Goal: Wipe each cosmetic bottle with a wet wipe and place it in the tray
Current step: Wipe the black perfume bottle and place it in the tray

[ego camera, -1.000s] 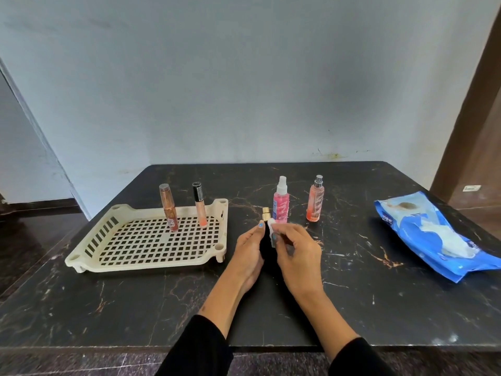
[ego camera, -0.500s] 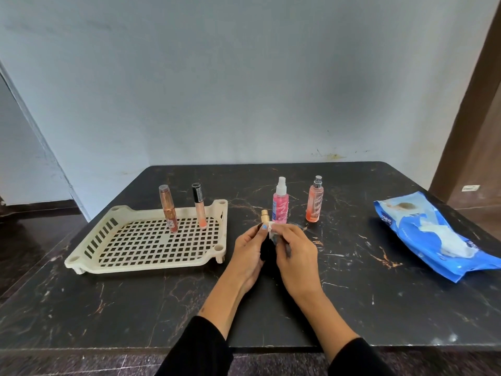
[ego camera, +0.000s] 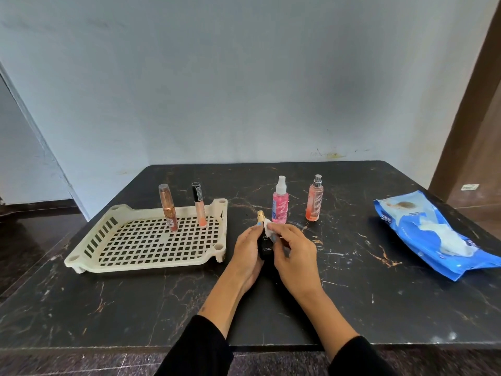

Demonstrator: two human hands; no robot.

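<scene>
One black marble surface [ego camera: 352, 280] is standing against a pale blue wall [ego camera: 244, 77], carrying one cream slotted tray [ego camera: 89, 248], one blue wet-wipe pack [ego camera: 423, 232], two spray bottles [ego camera: 280, 204] and two lip-gloss tubes [ego camera: 168, 210] standing in the tray. The left hand [ego camera: 248, 249] is gripping one black perfume bottle [ego camera: 265, 244] upright above the surface just right of the tray; the right hand [ego camera: 294, 249] is pinching a white wipe [ego camera: 268, 229] against it.

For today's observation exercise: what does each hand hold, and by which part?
Left hand grips the black perfume bottle around its body; right hand pinches a white wet wipe against its shoulder.
</scene>
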